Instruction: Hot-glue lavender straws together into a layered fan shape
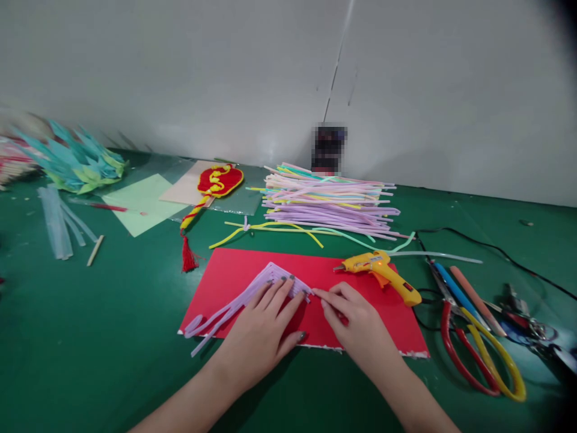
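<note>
A flat, angled piece of light-purple pipe cleaners [272, 272] lies on the red board [216, 270], its rows laid close together. Long loose strands trail from it to the lower left, one ending in a loop. My left hand [265, 325] rests palm down on the piece, fingers stretched out and pressing it flat, covering part of it. At the piece's right end, my right hand [354, 313] has its index fingertip on a strand's tip, with the thumb close below and the other fingers curled. A yellow glue gun [383, 273] lies on the board just beyond my right hand.
Behind the board lies a pile of pastel pipe cleaners [329, 201]. To the right are red-and-yellow-handled scissors [478, 355] and a black cord [487, 246]. A red fan-shaped ornament [220, 180] with a tassel, a green sheet [144, 204] and teal paper leaves [81, 162] are left.
</note>
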{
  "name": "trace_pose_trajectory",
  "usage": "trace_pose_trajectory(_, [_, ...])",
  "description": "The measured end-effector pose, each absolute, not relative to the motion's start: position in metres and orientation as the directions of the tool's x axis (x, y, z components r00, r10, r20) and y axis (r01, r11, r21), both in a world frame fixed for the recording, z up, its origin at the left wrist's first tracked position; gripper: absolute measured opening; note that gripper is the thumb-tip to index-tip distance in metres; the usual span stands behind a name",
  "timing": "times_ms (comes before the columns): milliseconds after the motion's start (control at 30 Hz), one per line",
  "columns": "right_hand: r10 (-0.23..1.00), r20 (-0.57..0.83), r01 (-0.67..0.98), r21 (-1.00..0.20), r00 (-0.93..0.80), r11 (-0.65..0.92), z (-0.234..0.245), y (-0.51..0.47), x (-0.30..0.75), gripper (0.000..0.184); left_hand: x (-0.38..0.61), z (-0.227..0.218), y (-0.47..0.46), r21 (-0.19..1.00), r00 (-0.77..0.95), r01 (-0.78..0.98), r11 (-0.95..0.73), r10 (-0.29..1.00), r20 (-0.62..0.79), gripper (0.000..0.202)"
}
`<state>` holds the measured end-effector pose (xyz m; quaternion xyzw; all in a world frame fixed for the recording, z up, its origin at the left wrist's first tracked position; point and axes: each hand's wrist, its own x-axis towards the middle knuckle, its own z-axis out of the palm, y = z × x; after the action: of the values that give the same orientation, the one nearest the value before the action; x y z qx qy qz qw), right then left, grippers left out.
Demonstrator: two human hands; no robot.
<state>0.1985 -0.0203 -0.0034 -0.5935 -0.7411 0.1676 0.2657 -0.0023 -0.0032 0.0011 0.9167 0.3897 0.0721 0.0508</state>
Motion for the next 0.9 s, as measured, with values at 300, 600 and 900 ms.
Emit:
trace_pose_trajectory(300, [0.933,0.274,0.901,-0.3,-0.234,0.314,-0.005,-0.034,0.194,0.033,-0.002,-0.001,-0.003,0.163,0.682,0.706,-0.69,0.723,0.109,0.054])
trace_pose_trajectory(600, [0.922,0.289,0.92,-0.218,-0.257,0.325,-0.008,-0.036,0.192,0.034,-0.002,0.0,-0.003,0.151,0.689,0.699,-0.699,0.715,0.121,0.054])
trace_pose_trajectory(900, [0.925,0.287,0.922,-0.222,-0.249,0.317,-0.008,-0.037,0.191,0.034,-0.002,-0.002,-0.003,0.15,0.677,0.713,-0.685,0.728,0.106,0.06])
